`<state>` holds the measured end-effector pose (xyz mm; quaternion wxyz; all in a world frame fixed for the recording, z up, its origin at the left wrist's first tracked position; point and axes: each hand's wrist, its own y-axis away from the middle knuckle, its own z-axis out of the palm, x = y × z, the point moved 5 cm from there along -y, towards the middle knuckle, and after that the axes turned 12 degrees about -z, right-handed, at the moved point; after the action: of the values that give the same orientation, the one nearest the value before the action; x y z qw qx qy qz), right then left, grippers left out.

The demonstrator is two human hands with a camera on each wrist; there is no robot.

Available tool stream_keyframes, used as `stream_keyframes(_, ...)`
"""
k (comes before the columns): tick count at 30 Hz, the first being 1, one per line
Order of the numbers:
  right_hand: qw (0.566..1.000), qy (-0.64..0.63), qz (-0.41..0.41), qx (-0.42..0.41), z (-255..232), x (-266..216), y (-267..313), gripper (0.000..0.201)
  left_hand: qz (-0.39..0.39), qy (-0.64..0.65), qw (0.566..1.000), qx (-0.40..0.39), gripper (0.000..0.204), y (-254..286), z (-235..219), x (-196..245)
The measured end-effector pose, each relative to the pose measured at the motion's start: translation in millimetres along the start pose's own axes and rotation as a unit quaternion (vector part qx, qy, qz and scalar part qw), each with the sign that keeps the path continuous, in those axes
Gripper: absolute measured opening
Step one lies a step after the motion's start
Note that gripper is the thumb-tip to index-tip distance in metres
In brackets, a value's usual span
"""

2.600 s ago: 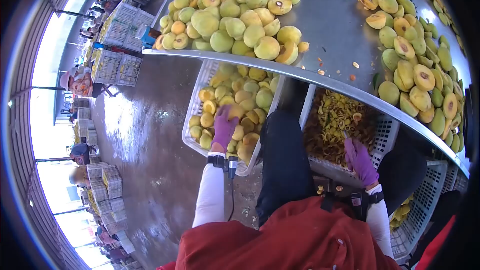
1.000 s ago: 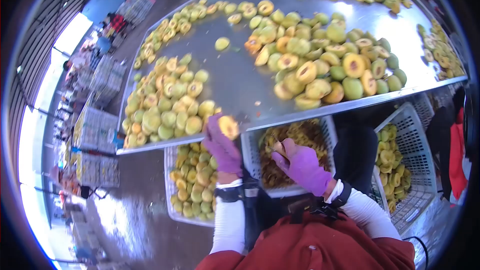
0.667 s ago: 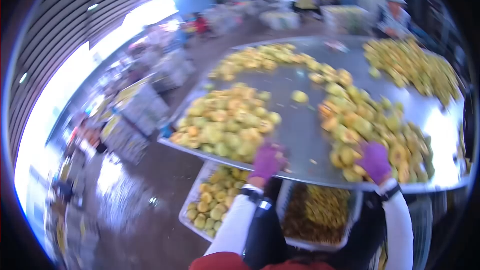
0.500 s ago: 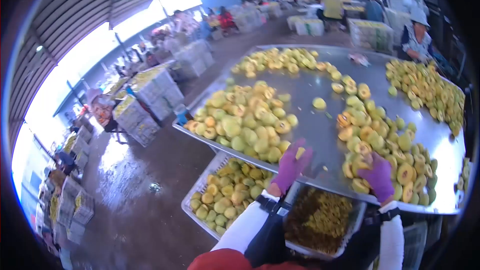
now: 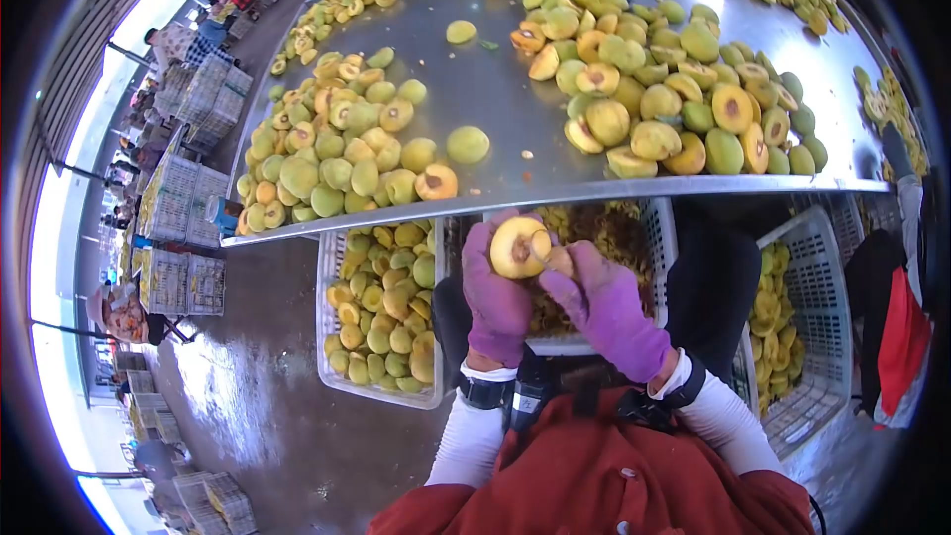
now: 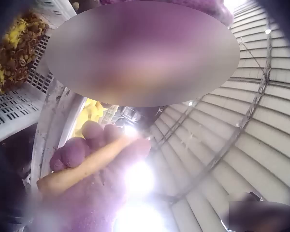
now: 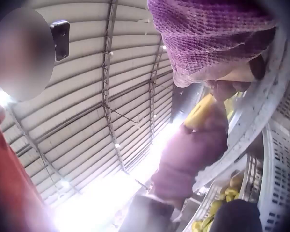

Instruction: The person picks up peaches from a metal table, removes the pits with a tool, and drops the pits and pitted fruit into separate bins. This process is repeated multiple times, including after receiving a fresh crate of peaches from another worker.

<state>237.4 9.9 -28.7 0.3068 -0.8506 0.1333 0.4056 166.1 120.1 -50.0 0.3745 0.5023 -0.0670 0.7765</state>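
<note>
In the head view my left hand (image 5: 495,302), in a purple glove, holds a halved fruit (image 5: 513,248), cut face up with a brown centre. My right hand (image 5: 619,312), gloved too, is beside it, its fingertips at the fruit's edge. In the left wrist view the right hand (image 6: 94,179) grips a wooden handle (image 6: 87,166); the tool's tip cannot be made out. The right wrist view shows the left hand (image 7: 188,150) around the yellow fruit (image 7: 199,113), with the right hand (image 7: 212,43) near it. Both hands are above a basket of peelings (image 5: 634,223).
A metal table (image 5: 475,69) bears heaps of fruit, left (image 5: 337,144) and right (image 5: 684,104). Below its edge stand a crate of fruit (image 5: 391,307) and, at right, a basket of yellow pieces (image 5: 822,287). Stacked crates (image 5: 178,203) and seated people are at far left.
Both hands have come back from the table to above the peelings basket and close together. The left now holds a halved fruit. The head view has tilted down.
</note>
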Motion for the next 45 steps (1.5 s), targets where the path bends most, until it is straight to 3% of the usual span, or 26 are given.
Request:
stream_keyframes(3,0.997,0.033,-0.022,-0.061,13.5,-8.3,11.1,0.032,-0.020,0.018,1.000,-0.002,0.050,8.8,2.0,-5.2)
stream_keyframes(5,0.994,0.091,-0.042,-0.053,19.2,-7.7,16.1,0.031,0.085,-0.150,0.984,0.034,0.055,10.2,-2.7,-6.6)
stream_keyframes(7,0.994,0.097,-0.045,-0.038,20.6,-10.8,15.3,0.030,0.156,-0.235,0.958,0.047,0.051,16.1,-2.5,-3.1)
stream_keyframes(8,0.993,0.105,-0.050,-0.021,19.5,-12.3,14.8,0.030,0.153,-0.237,0.958,0.051,0.051,15.5,-4.0,-4.5)
stream_keyframes(10,0.994,0.103,-0.027,-0.032,20.6,-9.9,14.6,0.029,0.285,-0.309,0.907,0.030,0.048,20.5,3.2,2.7)
stream_keyframes(11,0.994,0.106,-0.007,-0.040,20.1,-5.9,13.0,0.027,0.282,-0.311,0.907,0.031,0.048,20.6,3.4,6.0)
stream_keyframes(12,0.993,0.107,-0.005,-0.040,17.6,-0.1,10.5,0.027,0.194,-0.232,0.953,-0.012,0.047,15.9,4.7,7.6)
stream_keyframes(13,0.997,-0.034,0.059,-0.041,16.7,14.1,10.6,0.027,0.101,-0.149,0.982,-0.055,0.047,13.1,9.9,5.4)
stream_keyframes(14,0.976,-0.174,0.123,-0.040,16.7,25.1,12.9,0.026,0.110,-0.179,0.978,-0.019,0.049,16.1,14.7,7.5)
stream_keyframes(15,0.976,-0.172,0.125,-0.039,10.1,27.6,11.3,0.026,0.108,-0.177,0.978,-0.021,0.049,17.2,14.0,5.1)
stream_keyframes(17,0.992,-0.034,0.073,-0.101,2.0,22.5,7.4,0.026,0.039,-0.016,0.999,-0.009,0.050,17.5,-5.6,-1.7)
stream_keyframes(18,0.998,-0.018,-0.042,-0.039,-0.4,13.7,7.9,0.027,-0.006,-0.024,0.998,-0.053,0.052,14.4,-19.0,-5.0)
stream_keyframes(19,0.998,-0.023,-0.042,-0.045,-0.5,11.5,9.7,0.027,-0.006,-0.023,0.999,-0.044,0.052,12.8,-27.9,-12.3)
stream_keyframes(21,0.982,0.085,-0.081,-0.146,-0.6,0.3,10.5,0.027,0.181,-0.272,0.944,0.041,0.052,18.7,-26.8,-4.5)
stream_keyframes(22,0.979,0.066,-0.100,-0.168,-0.5,-6.2,9.2,0.029,0.257,-0.364,0.890,0.092,0.054,25.1,-20.9,1.8)
stream_keyframes(25,0.969,0.104,-0.121,-0.189,3.8,-13.5,6.9,0.029,0.204,-0.322,0.924,0.033,0.058,30.1,-17.0,2.9)
stream_keyframes(30,0.969,0.103,-0.117,-0.191,13.1,-7.3,18.7,0.033,0.212,-0.346,0.914,0.014,0.059,28.4,-32.0,-5.2)
stream_keyframes(32,0.963,0.124,-0.120,-0.208,16.2,-3.3,23.8,0.033,0.180,-0.384,0.905,-0.043,0.059,28.7,-24.2,-0.1)
stream_keyframes(35,0.971,0.098,-0.139,-0.171,14.9,-4.4,24.6,0.034,0.194,-0.318,0.928,-0.023,0.059,29.0,-22.6,-3.4)
stream_keyframes(39,0.973,0.102,-0.130,-0.162,17.7,0.1,27.1,0.034,0.184,-0.354,0.916,-0.049,0.061,23.8,-25.9,1.3)
stream_keyframes(41,0.972,0.101,-0.123,-0.174,20.3,4.5,28.9,0.033,0.145,-0.496,0.846,-0.130,0.060,19.3,-16.3,6.3)
stream_keyframes(42,0.979,0.071,-0.101,-0.161,22.2,7.7,32.4,0.032,0.147,-0.494,0.847,-0.131,0.060,19.9,-13.5,13.2)
stream_keyframes(44,0.984,0.044,-0.088,-0.146,24.5,9.0,32.4,0.030,0.041,-0.440,0.883,-0.159,0.056,18.6,-9.2,15.1)
stream_keyframes(45,0.989,-0.011,-0.008,-0.145,26.2,15.7,30.3,0.027,0.010,-0.422,0.891,-0.167,0.055,18.6,-5.9,14.9)
